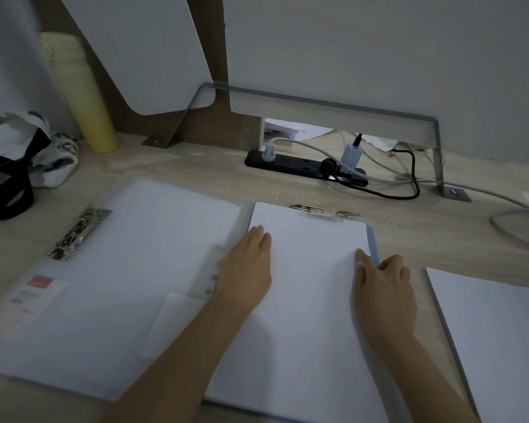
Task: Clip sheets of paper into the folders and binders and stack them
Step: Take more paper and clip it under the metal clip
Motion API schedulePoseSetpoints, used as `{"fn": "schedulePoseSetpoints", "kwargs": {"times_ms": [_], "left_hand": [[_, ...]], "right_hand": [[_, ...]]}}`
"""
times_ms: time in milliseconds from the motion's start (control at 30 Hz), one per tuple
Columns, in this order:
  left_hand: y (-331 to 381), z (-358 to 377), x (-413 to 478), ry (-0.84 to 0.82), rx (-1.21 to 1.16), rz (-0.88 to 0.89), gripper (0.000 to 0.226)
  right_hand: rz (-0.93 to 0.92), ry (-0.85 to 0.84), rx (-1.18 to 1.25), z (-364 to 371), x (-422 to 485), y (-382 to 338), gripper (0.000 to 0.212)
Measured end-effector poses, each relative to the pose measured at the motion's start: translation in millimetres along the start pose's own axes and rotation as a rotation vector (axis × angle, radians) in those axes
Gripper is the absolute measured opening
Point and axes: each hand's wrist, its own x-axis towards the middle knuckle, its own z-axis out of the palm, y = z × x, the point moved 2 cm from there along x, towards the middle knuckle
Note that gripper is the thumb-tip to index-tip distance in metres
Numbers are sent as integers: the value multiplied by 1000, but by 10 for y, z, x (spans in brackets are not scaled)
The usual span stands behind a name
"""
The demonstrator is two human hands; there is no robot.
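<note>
An open translucent folder (129, 270) lies on the desk, its left cover bearing a red label and a metal clip (80, 233) at its outer edge. On its right half lies a white sheet of paper (309, 288) under a metal clip (324, 210) at the top. My left hand (248, 267) rests flat on the sheet's left edge, fingers straight. On the sheet's right edge lies my right hand (382, 285), thumb on the paper and fingers curled over the edge. A stack of white sheets (498, 331) sits to the right.
A black power strip (303, 166) with plugs and cables lies behind the folder. A yellow bottle (83, 99) and a black-and-white bag (19, 157) stand at the back left. A metal bracket (437, 154) holds the partition; grey cables (513, 221) trail at the right.
</note>
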Motion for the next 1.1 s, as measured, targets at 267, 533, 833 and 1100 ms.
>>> {"fn": "schedulePoseSetpoints", "kwargs": {"times_ms": [267, 533, 833, 1100], "left_hand": [[16, 139, -87, -251, 46, -65, 90], [32, 115, -101, -218, -6, -58, 92], [37, 137, -111, -148, 40, -36, 99], [22, 178, -106, -153, 26, -79, 85]], "right_hand": [[59, -182, 226, -89, 428, -18, 36], [567, -337, 1287, -62, 1010, -275, 27], [-111, -366, 613, 78, 986, -755, 63], [-424, -235, 239, 380, 741, -819, 49]]}}
